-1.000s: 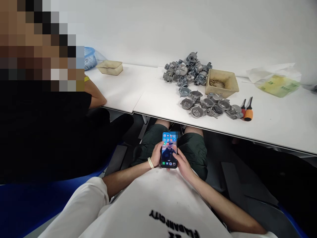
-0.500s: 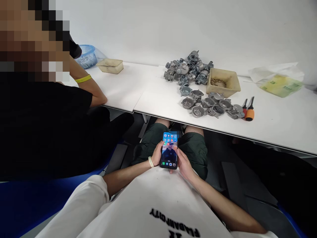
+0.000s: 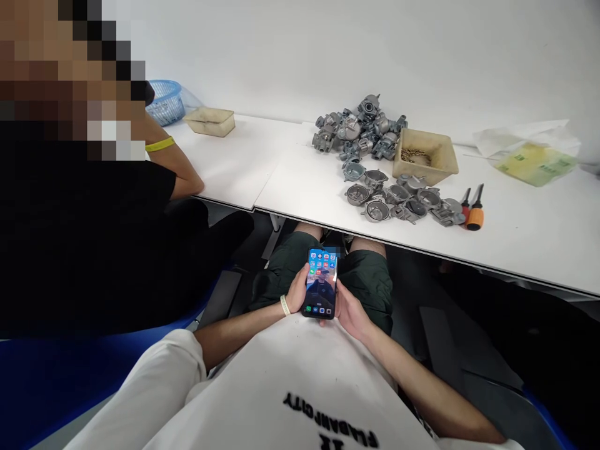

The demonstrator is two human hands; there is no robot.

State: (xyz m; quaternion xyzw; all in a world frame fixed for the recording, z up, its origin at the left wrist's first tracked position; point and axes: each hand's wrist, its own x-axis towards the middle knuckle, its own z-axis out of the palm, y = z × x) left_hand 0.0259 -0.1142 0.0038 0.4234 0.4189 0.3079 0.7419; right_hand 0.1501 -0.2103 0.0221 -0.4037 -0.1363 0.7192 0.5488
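Over my lap, a smartphone stands tilted toward me with its screen lit and rows of app icons showing. My left hand grips its left edge, with a pale band on the wrist. Along the right edge, my right hand is closed around the phone, its fingers partly hidden behind it. Beyond the phone, on the white table, lie a pile of metal carburetors and a nearer group of open carburetor bowls.
A beige bin holds small brass-coloured parts. Beside the bowls lie an orange-handled screwdriver and a red-handled one. A plastic bag is at the right. Another person's arm rests at the left, near a beige tray and blue basket.
The table items appear slightly shifted to the right in view. Both hands stay on the phone, and its home screen looks the same.
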